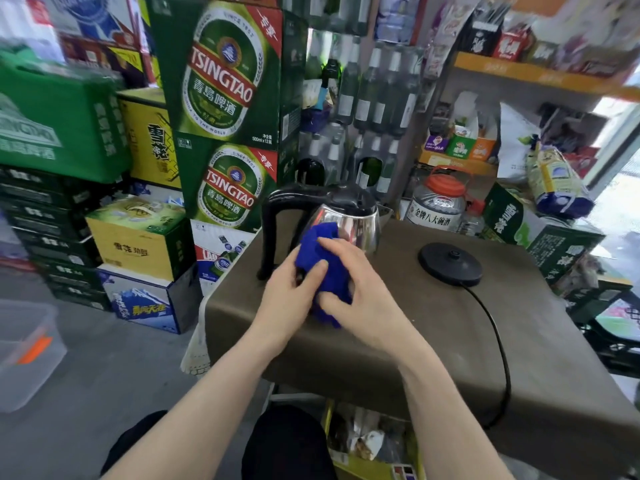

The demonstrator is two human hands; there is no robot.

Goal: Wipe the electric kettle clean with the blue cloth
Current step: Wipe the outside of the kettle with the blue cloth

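Observation:
A steel electric kettle (349,223) with a black lid and black handle (268,233) stands on the brown table (450,327), off its base. A bunched blue cloth (329,268) hangs in front of the kettle's lower side, its top edge against the steel. My left hand (294,296) grips the cloth from the left with the thumb on it. My right hand (360,292) holds the cloth from the right, fingers wrapped over its front. Both hands hide the kettle's bottom.
The kettle's round black base (449,264) lies to the right on the table, its black cord (498,341) running toward the near right edge. Beer cartons (225,109) are stacked behind and left. Bottles (374,98) and a large jar (438,202) stand behind the table.

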